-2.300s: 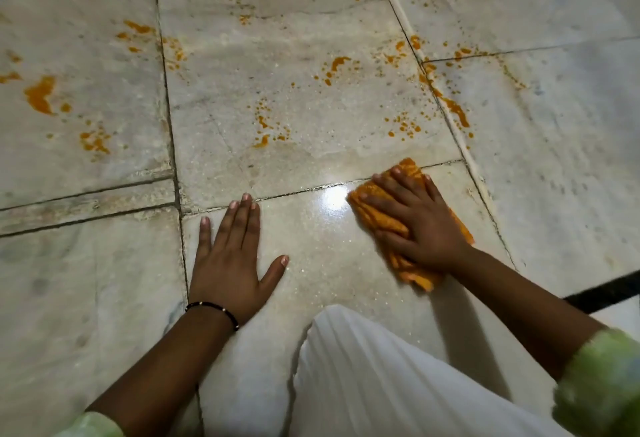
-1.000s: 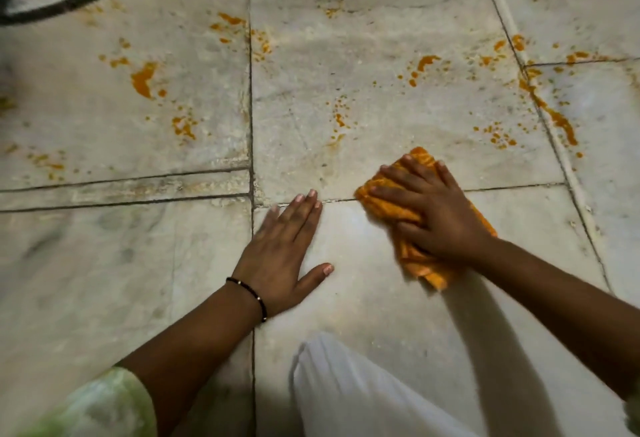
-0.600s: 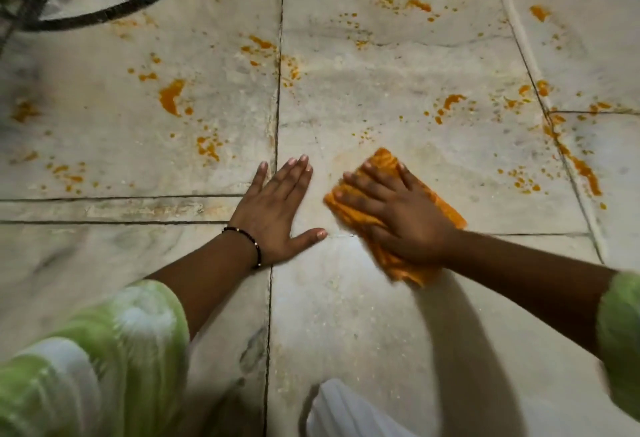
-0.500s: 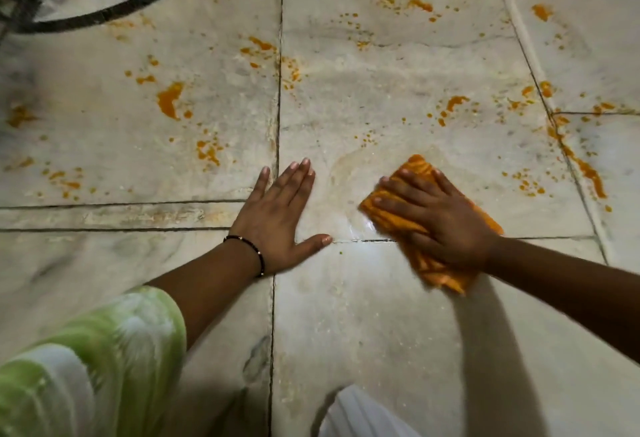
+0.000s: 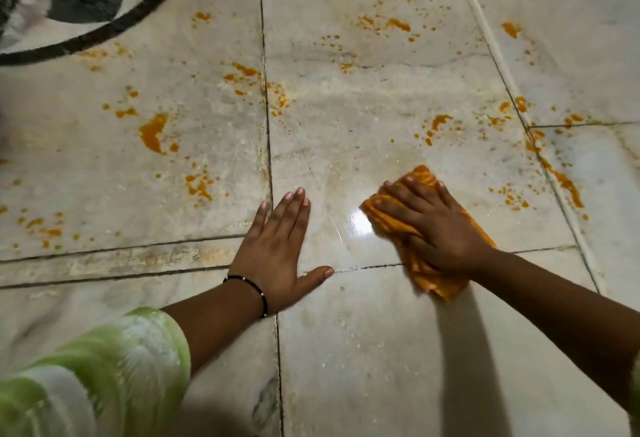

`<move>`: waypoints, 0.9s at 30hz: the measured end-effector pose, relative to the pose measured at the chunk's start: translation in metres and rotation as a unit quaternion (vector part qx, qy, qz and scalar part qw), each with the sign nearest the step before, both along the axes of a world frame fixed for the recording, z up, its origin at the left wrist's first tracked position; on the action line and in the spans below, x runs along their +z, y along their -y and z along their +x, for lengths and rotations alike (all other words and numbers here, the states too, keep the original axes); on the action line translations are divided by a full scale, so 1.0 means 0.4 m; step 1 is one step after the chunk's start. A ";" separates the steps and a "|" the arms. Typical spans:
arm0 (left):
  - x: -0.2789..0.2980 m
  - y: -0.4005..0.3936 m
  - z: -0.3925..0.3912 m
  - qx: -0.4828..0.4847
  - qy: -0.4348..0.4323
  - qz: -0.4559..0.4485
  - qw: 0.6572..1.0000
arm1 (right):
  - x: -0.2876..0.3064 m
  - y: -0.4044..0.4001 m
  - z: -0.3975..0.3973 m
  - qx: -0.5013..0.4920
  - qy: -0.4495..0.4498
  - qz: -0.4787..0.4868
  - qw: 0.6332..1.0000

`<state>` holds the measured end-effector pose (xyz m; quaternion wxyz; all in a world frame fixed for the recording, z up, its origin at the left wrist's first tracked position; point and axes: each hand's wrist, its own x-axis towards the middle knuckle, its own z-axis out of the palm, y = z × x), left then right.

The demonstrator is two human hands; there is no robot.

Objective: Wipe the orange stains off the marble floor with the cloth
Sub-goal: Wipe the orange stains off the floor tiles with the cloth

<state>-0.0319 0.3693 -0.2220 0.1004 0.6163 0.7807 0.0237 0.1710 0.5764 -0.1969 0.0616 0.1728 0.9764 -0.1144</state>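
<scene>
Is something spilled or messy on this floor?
Yes. Orange stains are splattered over the marble floor: a big blot up and left of the left hand, a long streak along the joint on the right, and specks farther up. Only the patch beside the cloth under the right hand looks shiny and wiped.

The orange cloth lay bunched flat on the marble floor, straddling a tile joint, pressed under the right hand. Orange stains spattered the tiles beyond it and to both sides. The patch just left of the cloth shone wet.
</scene>
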 end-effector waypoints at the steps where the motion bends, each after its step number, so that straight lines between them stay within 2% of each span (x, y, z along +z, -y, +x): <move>1: 0.001 -0.001 0.001 -0.002 0.000 0.000 1.000 | -0.002 -0.016 -0.008 -0.046 0.010 -0.003 0.999; 3: 0.004 0.002 0.002 -0.010 0.011 -0.018 1.000 | -0.005 -0.037 -0.089 -0.146 0.020 -0.003 0.989; 5: 0.013 0.000 -0.006 -0.009 0.016 -0.036 0.999 | -0.001 -0.029 -0.201 -0.189 0.041 0.013 0.981; 7: 0.023 -0.003 -0.015 -0.021 0.023 -0.059 0.998 | 0.011 0.012 -0.255 -0.131 0.061 0.024 0.989; 10: 0.037 0.003 -0.070 -0.072 0.052 -0.098 0.991 | 0.010 0.132 -0.179 -0.029 0.049 0.025 0.998; 12: 0.038 0.028 -0.117 -0.081 0.054 -0.050 0.994 | -0.007 0.180 -0.065 -0.035 0.028 0.013 0.999; 15: 0.025 0.113 -0.141 -0.002 0.056 0.037 0.998 | -0.016 0.133 -0.013 -0.143 0.015 0.006 0.990; 17: 0.018 0.168 -0.125 0.065 0.087 0.044 0.993 | -0.015 0.107 -0.099 -0.237 0.013 0.019 0.971; 19: 0.007 0.208 -0.113 0.069 0.078 0.032 0.994 | -0.013 0.136 -0.219 -0.286 0.010 0.037 0.957; 22: 0.000 0.227 -0.120 0.027 0.056 0.012 0.998 | -0.014 0.259 -0.277 -0.212 -0.011 0.026 0.977; 25: -0.005 0.233 -0.128 0.001 0.055 0.019 0.998 | -0.022 0.372 -0.159 -0.167 -0.028 0.015 0.985; 27: -0.008 0.235 -0.126 -0.001 0.054 0.021 0.998 | -0.024 0.366 -0.090 -0.184 -0.047 0.014 0.982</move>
